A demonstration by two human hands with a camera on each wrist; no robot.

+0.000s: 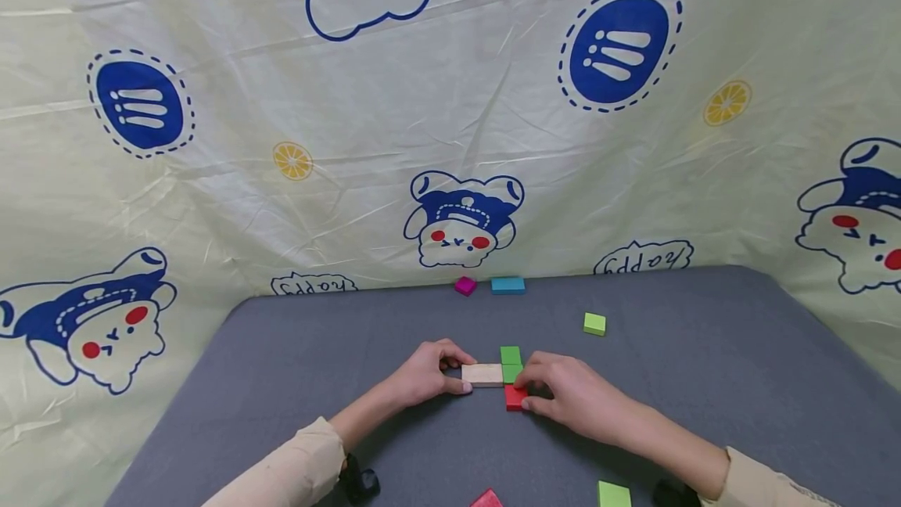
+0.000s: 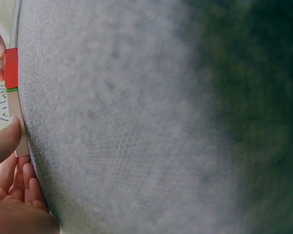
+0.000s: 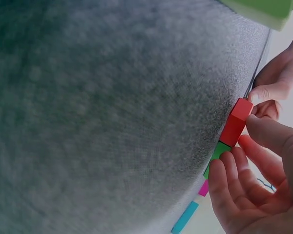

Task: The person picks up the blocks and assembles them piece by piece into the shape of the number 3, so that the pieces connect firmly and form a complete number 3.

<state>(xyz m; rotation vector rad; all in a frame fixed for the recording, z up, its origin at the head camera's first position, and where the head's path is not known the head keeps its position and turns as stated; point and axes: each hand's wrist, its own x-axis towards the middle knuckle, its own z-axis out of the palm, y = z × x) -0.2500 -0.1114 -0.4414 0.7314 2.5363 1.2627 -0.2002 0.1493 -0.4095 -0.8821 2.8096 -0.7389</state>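
In the head view my left hand (image 1: 431,372) pinches a plain wooden block (image 1: 482,375) by its left end, thumb at the near side and fingers at the far side. Beside its right end sit two green blocks, a far green block (image 1: 510,354) and a near green block (image 1: 511,373). In front of these lies a red block (image 1: 515,398), which my right hand (image 1: 573,393) grips between thumb and fingers at its right side. The right wrist view has the thumb against the red block (image 3: 237,123); the wooden block is hidden there.
Toward the back edge of the grey table (image 1: 317,350) lie a magenta block (image 1: 465,285) and a blue block (image 1: 508,285). A lime block (image 1: 594,324) sits back right. Nearest me are another red block (image 1: 486,499) and a light green block (image 1: 614,494). A printed curtain (image 1: 366,100) hangs behind.
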